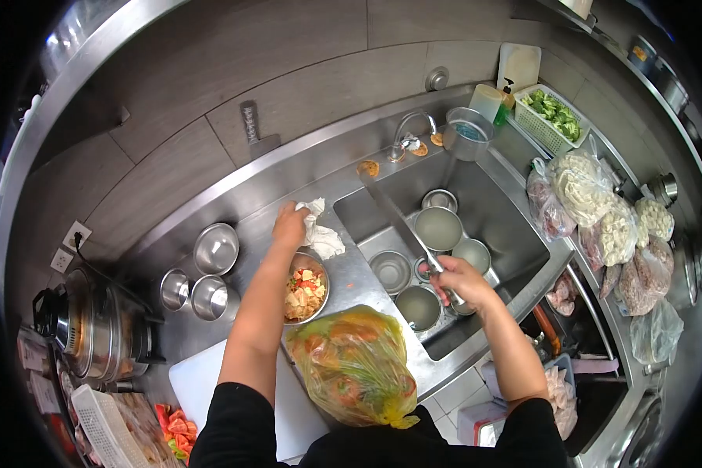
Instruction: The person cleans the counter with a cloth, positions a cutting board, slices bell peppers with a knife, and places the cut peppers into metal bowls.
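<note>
My left hand (290, 226) is closed on a crumpled white cloth (324, 240) on the steel counter, left of the sink. In my right hand (464, 282) is the handle of a long knife (402, 226), its blade slanting up and left over the sink (515, 226). Several metal bowls (438, 228) stand in the basin, some holding cloudy liquid. Just below the cloth sits a metal bowl of chopped food (306, 290), partly behind my left forearm. A tied yellow-green plastic bag (355, 363) with reddish contents rests nearest my body.
Three metal bowls (216, 248) stand on the left counter, near a white cutting board (199, 382) and an appliance (101, 327). The faucet (402, 136) rises behind the sink. Bagged food (581, 187) and a basket of greens (552, 117) line the right side.
</note>
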Action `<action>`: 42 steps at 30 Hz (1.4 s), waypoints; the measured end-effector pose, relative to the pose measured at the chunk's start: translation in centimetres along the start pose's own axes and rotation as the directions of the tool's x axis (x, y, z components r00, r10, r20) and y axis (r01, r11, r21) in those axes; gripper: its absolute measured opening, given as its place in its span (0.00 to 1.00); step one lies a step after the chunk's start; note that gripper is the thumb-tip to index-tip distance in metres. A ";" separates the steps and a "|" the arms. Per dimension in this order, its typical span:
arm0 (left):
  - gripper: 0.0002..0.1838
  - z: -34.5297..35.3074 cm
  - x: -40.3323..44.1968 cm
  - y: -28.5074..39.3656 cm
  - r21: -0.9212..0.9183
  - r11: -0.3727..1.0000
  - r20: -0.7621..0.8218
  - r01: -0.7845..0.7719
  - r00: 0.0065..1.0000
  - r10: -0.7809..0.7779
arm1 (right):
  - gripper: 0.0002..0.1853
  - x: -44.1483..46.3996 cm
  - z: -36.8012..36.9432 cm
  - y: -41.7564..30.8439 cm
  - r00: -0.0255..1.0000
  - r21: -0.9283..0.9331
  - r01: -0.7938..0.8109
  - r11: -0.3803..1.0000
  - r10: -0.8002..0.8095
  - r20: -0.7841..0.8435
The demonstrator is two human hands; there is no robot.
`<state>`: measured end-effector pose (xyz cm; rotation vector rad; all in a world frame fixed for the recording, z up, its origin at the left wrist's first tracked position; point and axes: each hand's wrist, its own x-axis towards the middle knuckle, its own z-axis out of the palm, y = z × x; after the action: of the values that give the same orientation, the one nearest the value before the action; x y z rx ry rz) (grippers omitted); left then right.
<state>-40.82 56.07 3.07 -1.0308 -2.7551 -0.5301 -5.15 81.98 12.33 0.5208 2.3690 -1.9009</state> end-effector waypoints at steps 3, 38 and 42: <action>0.20 -0.8 -0.8 1.0 -0.117 0.992 -0.102 -0.048 0.994 0.036 | 0.18 1.7 1.3 1.0 0.973 0.655 -0.181 0.734 0.038 0.227; 0.19 -13.4 -3.7 -1.7 -0.188 0.982 0.062 0.034 0.998 -0.023 | 0.17 -11.9 1.4 1.8 0.983 0.462 -0.179 0.869 0.180 0.043; 0.23 -24.0 -12.1 -2.7 -0.198 0.940 -0.089 0.279 0.950 -0.300 | 0.17 -13.4 3.1 0.9 0.994 0.471 -0.099 0.877 0.114 -0.002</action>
<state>-32.98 37.81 21.37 -0.5994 -2.8062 -0.8707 7.27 76.16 14.15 0.6932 1.8288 -2.4310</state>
